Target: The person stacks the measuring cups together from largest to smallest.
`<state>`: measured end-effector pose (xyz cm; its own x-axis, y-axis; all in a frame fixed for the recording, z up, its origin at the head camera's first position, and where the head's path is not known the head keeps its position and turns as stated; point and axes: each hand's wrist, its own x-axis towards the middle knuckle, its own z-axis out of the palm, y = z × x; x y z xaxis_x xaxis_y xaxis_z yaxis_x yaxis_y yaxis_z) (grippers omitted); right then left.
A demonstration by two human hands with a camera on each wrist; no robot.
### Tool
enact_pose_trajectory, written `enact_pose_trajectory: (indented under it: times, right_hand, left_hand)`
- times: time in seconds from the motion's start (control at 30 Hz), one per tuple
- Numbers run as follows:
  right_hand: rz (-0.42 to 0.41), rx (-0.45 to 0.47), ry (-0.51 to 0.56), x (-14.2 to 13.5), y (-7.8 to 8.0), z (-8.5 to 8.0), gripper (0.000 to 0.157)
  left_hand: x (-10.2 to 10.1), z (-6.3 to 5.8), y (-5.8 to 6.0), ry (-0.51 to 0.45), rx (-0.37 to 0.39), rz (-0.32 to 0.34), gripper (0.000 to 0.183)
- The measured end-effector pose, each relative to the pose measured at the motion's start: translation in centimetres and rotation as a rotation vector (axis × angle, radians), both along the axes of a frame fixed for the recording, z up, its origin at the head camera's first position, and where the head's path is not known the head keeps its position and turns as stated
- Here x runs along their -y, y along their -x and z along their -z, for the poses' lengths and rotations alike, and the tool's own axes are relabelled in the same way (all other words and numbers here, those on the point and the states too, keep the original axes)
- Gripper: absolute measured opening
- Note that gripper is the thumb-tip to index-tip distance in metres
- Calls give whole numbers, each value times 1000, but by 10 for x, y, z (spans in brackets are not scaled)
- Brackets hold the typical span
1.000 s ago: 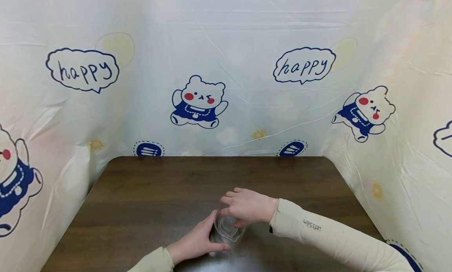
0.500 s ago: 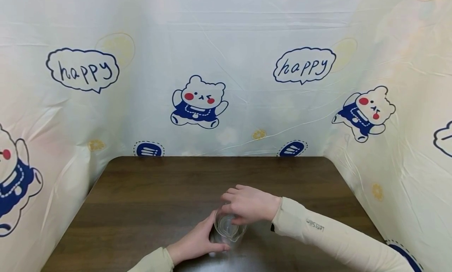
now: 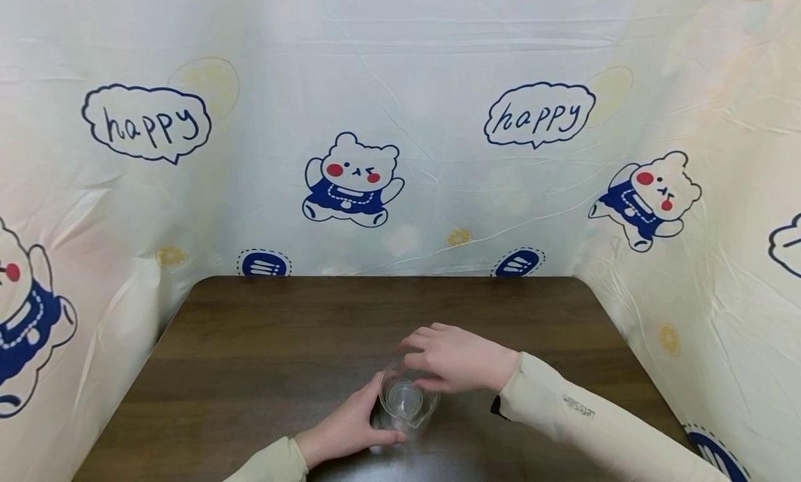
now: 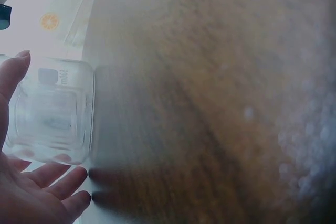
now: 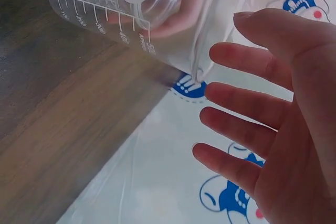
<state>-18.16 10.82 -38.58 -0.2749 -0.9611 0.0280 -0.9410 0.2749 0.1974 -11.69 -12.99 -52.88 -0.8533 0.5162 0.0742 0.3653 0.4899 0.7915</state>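
Note:
Near the front of the table stands a clear glass beaker with a spout and white volume marks. Inside it sits a smaller clear glass vessel, its round rim showing from above. My left hand grips the large beaker from the left, thumb on the near side and fingers on the far side. Above the beaker's right rim is my right hand. In the right wrist view its fingers are spread and hold nothing, just apart from the beaker's mouth. The printed scale reads up to several hundred.
The dark wooden table carries the beaker. A pale curtain printed with bears and "happy" bubbles closes off the back and both sides. Light sleeves cover the forearms.
My right hand has drawn up and to the right, away from the smaller vessel, with its fingers out of the beaker's mouth. My left hand and the beaker have stayed put.

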Motion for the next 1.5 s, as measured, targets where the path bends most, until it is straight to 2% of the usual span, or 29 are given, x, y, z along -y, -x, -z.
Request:
enact_pose_trajectory:
  times: [0.2, 0.33, 0.6, 0.83, 1.2, 1.5]
  right_hand:
    - [50, 41, 54, -14, 2, -5, 21]
    - [102, 75, 106, -26, 0, -3, 21]
    - [311, -17, 276, -54, -13, 24, 26]
    - [475, -51, 388, -69, -26, 43, 40]
    - [577, -129, 475, -80, -32, 71, 43]
    - [610, -138, 542, -82, -33, 86, 45]
  left_hand:
    - [1, 0, 2, -14, -5, -4, 91]
    - [0, -1, 2, -7, -10, -11, 90]
    - [-1, 0, 0, 25, -24, -17, 90]
    - [-1, -1, -1, 45, -30, -32, 91]
    - [-2, -3, -4, 57, -19, -37, 97]
    - [-3, -2, -5, 50, -37, -43, 96]
